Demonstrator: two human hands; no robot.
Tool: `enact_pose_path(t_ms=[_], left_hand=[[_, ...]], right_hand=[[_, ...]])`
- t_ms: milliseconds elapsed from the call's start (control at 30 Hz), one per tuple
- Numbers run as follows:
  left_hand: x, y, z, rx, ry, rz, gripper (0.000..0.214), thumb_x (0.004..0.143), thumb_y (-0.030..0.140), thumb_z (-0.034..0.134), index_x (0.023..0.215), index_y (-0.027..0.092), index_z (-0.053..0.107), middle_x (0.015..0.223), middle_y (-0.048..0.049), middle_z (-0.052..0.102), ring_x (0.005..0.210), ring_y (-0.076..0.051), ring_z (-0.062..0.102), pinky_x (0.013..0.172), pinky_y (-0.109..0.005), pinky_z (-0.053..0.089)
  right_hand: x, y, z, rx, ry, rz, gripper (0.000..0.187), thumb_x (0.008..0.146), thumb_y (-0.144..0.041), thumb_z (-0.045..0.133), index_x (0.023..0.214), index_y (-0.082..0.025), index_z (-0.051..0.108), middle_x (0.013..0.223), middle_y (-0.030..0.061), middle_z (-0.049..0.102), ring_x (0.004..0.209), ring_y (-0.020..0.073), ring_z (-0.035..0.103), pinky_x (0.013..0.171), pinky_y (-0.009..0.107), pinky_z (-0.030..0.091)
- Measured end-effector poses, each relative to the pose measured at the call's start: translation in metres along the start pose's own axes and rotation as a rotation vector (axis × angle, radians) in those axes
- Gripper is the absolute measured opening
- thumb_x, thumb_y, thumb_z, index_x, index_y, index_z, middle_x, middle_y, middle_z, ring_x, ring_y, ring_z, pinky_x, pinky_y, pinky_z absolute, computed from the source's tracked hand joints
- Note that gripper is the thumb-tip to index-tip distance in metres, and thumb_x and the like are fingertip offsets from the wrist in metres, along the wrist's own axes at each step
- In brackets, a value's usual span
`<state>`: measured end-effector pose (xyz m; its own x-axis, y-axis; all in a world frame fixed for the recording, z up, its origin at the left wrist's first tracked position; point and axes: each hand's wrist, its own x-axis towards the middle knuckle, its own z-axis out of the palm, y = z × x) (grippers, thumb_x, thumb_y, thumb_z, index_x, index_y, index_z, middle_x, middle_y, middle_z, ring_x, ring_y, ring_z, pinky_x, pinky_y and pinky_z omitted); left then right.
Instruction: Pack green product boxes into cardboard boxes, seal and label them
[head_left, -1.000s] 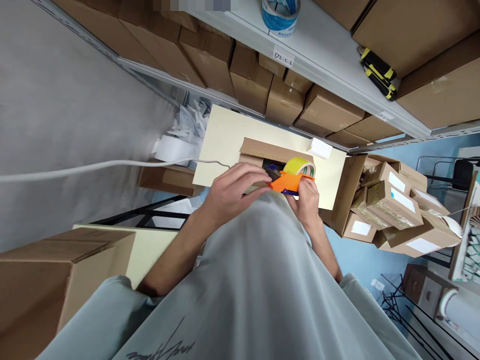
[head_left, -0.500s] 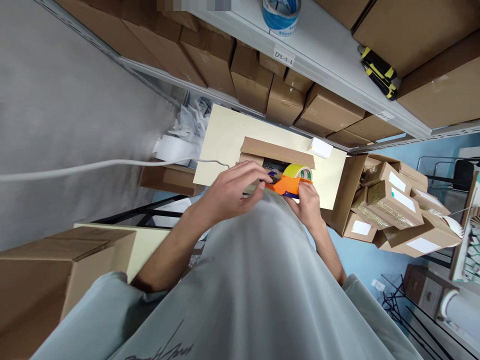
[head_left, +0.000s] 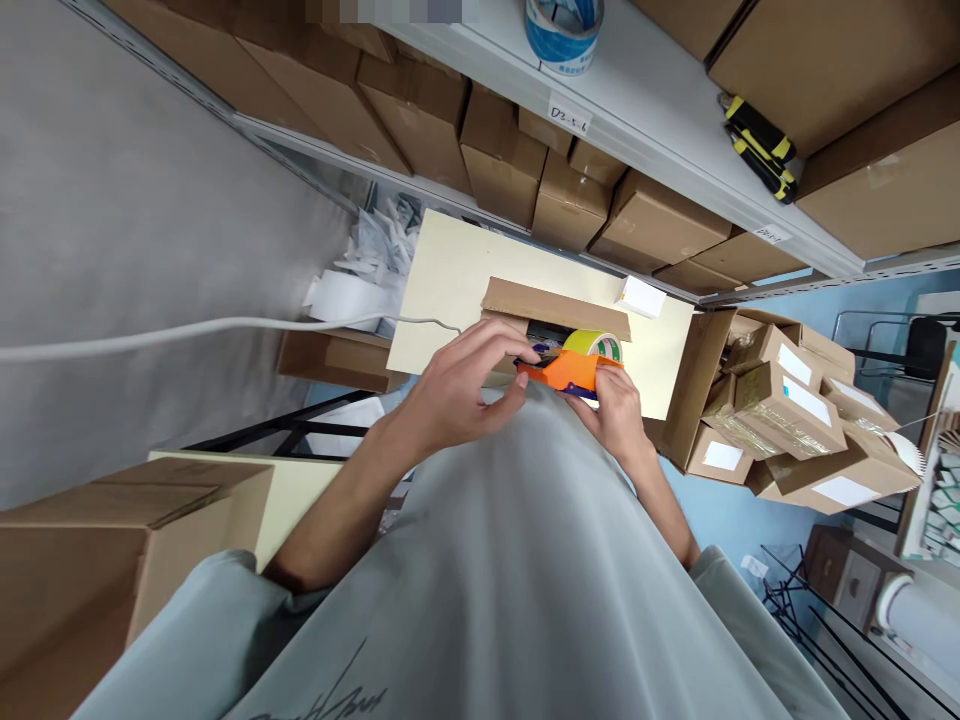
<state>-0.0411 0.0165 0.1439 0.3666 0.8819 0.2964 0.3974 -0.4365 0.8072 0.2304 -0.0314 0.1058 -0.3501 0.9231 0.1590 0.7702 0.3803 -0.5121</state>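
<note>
An orange tape dispenser (head_left: 566,370) with dark blue parts is held in my right hand (head_left: 619,402), whose fingers wrap its right end. The yellow tape roll (head_left: 592,343) sits on the dispenser's far side. My left hand (head_left: 476,375) hovers at the dispenser's left end, thumb and fingers apart around its tip; whether a fingertip touches the tape is too small to tell. Just beyond both hands, an open cardboard box (head_left: 555,303) has its far flap raised. Dark contents (head_left: 546,330) show inside, partly covered by the dispenser and my hands.
The box stands on a cream table (head_left: 442,265). A small white box (head_left: 640,297) lies at the table's back right. A white cable (head_left: 300,323) crosses from the left. Cartons fill a large box (head_left: 690,390) on the right. A shelf (head_left: 637,120) with blue tape and cutters overhangs ahead.
The dispenser has shifted slightly left, and its left end now shows between my left thumb and fingers. My left hand has barely moved.
</note>
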Motion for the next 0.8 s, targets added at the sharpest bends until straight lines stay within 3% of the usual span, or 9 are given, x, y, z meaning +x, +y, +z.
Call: enact_pose_path(t_ms=[233,433,600,800], left_hand=[[-0.001,-0.002,0.000,0.036,0.001,0.011,0.027,0.090,0.011,0.063,0.113,0.023,0.072,0.108,-0.0069,0.077,0.105,-0.024,0.073,0.093,-0.039,0.063],[0.000,0.003,-0.006,0.026,-0.051,-0.028,0.024,0.096,0.016,0.062,0.115,0.023,0.073,0.111,-0.0077,0.077,0.107,-0.024,0.073,0.098,-0.039,0.062],[0.001,0.010,-0.022,0.049,-0.174,-0.063,0.032,0.106,0.019,0.053,0.131,0.023,0.073,0.122,-0.0083,0.077,0.114,-0.023,0.073,0.103,-0.036,0.061],[-0.001,0.010,-0.032,0.080,-0.278,-0.064,0.036,0.110,0.027,0.051,0.140,0.025,0.071,0.130,-0.0079,0.079,0.127,-0.026,0.071,0.112,-0.042,0.058]], right_hand=[[0.003,-0.008,-0.001,0.035,-0.057,0.070,0.036,0.106,-0.057,0.073,0.095,-0.024,0.062,0.089,0.0071,0.074,0.087,0.0277,0.070,0.083,0.041,0.059],[0.000,-0.013,-0.001,0.120,-0.127,0.162,0.046,0.103,-0.068,0.071,0.090,-0.025,0.061,0.082,0.0051,0.069,0.084,0.0272,0.068,0.081,0.040,0.058],[-0.005,-0.010,-0.001,0.170,-0.153,0.161,0.051,0.104,-0.072,0.066,0.085,-0.026,0.057,0.078,0.0044,0.066,0.082,0.0265,0.066,0.079,0.039,0.058],[-0.009,-0.007,-0.002,0.187,-0.220,0.187,0.053,0.104,-0.074,0.066,0.087,-0.025,0.059,0.079,0.0039,0.065,0.079,0.0246,0.064,0.074,0.037,0.055]])
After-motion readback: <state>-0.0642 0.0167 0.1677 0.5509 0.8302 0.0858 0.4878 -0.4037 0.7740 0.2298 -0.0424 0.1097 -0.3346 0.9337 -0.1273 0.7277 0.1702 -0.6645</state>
